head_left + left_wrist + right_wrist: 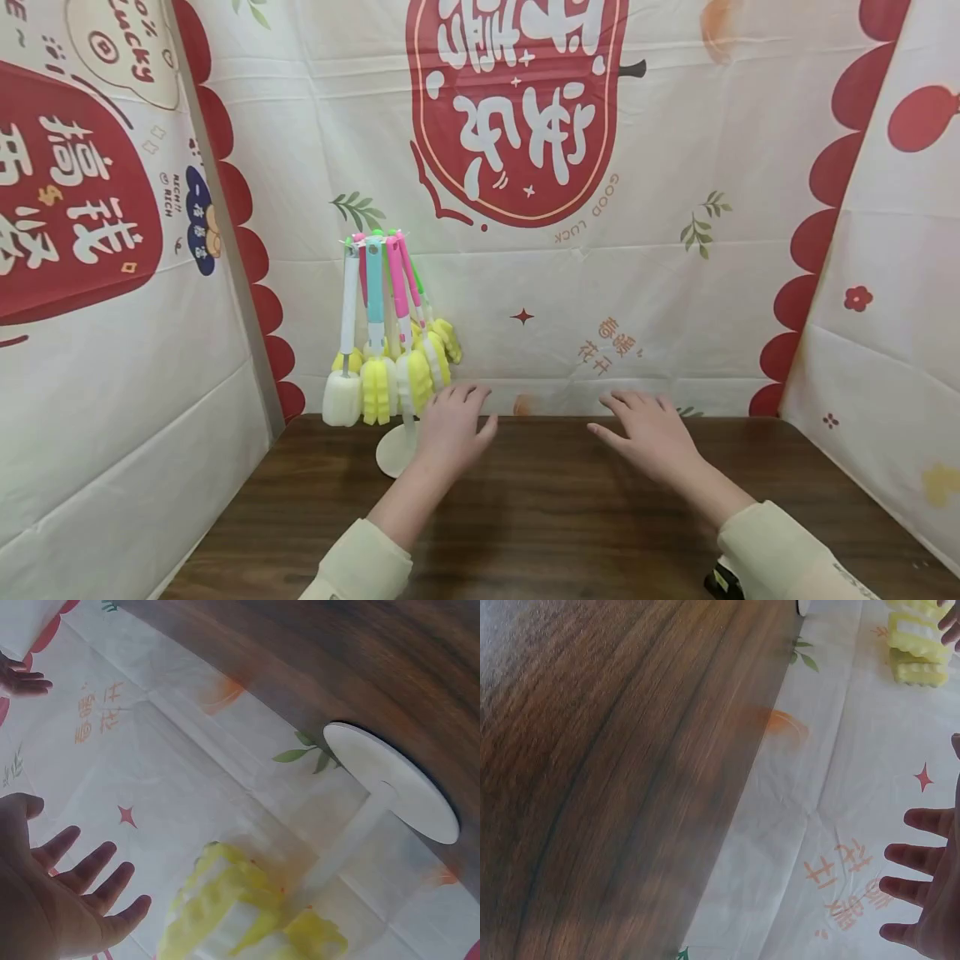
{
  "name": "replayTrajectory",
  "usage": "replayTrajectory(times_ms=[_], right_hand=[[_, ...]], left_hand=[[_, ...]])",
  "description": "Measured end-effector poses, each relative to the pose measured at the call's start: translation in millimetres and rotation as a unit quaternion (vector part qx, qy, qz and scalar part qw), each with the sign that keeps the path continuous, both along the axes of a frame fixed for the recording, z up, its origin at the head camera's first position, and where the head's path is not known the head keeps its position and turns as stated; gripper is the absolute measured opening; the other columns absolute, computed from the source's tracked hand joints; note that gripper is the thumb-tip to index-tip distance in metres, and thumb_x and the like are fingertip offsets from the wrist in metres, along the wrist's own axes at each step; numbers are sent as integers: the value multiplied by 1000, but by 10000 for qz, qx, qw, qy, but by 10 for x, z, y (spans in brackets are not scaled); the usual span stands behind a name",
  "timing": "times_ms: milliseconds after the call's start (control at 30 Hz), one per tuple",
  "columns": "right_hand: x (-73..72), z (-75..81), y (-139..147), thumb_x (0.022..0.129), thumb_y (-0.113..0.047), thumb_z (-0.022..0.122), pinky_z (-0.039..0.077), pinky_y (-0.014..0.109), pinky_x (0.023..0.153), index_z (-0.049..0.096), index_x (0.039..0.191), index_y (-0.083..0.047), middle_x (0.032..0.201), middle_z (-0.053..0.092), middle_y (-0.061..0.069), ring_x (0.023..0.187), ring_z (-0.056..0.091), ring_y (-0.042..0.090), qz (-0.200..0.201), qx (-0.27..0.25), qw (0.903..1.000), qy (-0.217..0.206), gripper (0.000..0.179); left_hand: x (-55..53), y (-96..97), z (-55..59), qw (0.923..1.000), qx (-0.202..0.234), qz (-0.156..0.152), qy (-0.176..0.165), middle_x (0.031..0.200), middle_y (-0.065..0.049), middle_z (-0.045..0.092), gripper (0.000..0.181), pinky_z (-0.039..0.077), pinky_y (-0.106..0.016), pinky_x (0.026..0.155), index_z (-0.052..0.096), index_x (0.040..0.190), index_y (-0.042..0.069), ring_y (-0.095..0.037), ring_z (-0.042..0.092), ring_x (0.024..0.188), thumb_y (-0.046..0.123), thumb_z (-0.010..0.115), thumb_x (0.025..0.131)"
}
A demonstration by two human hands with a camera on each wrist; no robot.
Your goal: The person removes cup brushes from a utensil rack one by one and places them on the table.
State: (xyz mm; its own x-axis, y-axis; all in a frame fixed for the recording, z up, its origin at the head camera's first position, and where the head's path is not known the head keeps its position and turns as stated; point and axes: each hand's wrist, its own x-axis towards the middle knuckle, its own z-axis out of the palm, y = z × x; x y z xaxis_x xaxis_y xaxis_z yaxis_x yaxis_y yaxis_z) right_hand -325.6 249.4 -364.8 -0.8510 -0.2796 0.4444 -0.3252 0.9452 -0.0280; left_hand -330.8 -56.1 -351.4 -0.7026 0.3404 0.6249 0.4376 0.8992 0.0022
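Several sponge brushes (376, 387) with yellow and white heads hang by pink, blue, green and white handles from a white stand (395, 451) at the table's left. My left hand (454, 425) hovers just right of the stand, fingers spread and holding nothing; in the head view it overlaps the stand's base. The left wrist view shows that hand (71, 892) beside the yellow and white sponge heads (232, 907), apart from them. Over the table's right half, my right hand (651, 433) is held in the air with fingers loosely extended and nothing in them.
A dark brown wooden table (547, 508) spans the front. White printed cloth (480, 283) hangs behind it and on both sides. A small black object (723, 580) shows beneath the right sleeve, partly hidden.
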Motion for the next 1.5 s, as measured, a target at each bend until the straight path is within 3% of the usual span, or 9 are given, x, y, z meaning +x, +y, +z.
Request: replayTrajectory(times_ms=[233, 433, 700, 933, 1200, 1367, 1500], right_hand=[[49, -50, -42, 94, -57, 52, 31, 60, 100, 62, 128, -8, 129, 59, 15, 121, 51, 37, 126, -68, 9997, 202, 61], [68, -93, -73, 94, -57, 52, 33, 59, 100, 66, 123, -8, 124, 61, 13, 118, 53, 36, 190, -27, 9996, 190, 58], [52, -145, -71, 93, -53, 58, 38, 59, 94, 70, 114, -11, 115, 66, 9, 112, 57, 35, 177, -229, 9991, 316, 48], [41, -164, -83, 93, -52, 58, 43, 56, 87, 71, 109, -9, 110, 68, 9, 106, 61, 34, 172, -273, 9992, 232, 47], [43, -226, -124, 94, -54, 55, 45, 55, 87, 72, 105, -11, 107, 69, 7, 105, 62, 33, 174, -248, 9995, -112, 47], [34, -271, -145, 94, -55, 54, 46, 53, 86, 72, 103, -13, 104, 69, 6, 103, 62, 32, 185, -208, 9994, -207, 47], [26, -279, -164, 94, -56, 53, 46, 53, 86, 72, 104, -13, 104, 68, 5, 102, 62, 32, 191, -158, 9992, -324, 49]], left_hand=[[13, -181, -112, 9915, 798, -474, 908, 92, -1, 69, 15, 53, -36, 69, 73, 99, 14, -20, 66, 82, 21, 70, 86], [6, -328, -195, 9879, 1051, -419, 1062, 82, 1, 68, 7, 50, -31, 53, 72, 90, 13, -17, 63, 65, 17, 69, 85], [-32, -501, -302, 9944, 963, 41, 437, 88, 1, 70, 14, 50, -32, 54, 70, 99, 15, -18, 65, 70, 22, 67, 87], [-72, -638, -389, 9944, 938, 296, -382, 93, -2, 70, 17, 52, -36, 62, 71, 99, 14, -20, 67, 79, 25, 61, 91], [-172, -783, -517, 9856, 1162, 504, -1118, 96, -6, 69, 21, 52, -40, 68, 71, 101, 9, -24, 67, 82, 25, 61, 90], [-250, -846, -563, 9721, 1416, 702, -1732, 102, -8, 69, 29, 51, -43, 76, 70, 106, 8, -27, 66, 89, 30, 57, 92], [-324, -892, -581, 9623, 1665, 780, -2006, 101, -8, 70, 34, 51, -44, 76, 69, 110, 7, -27, 66, 90, 31, 53, 92]])
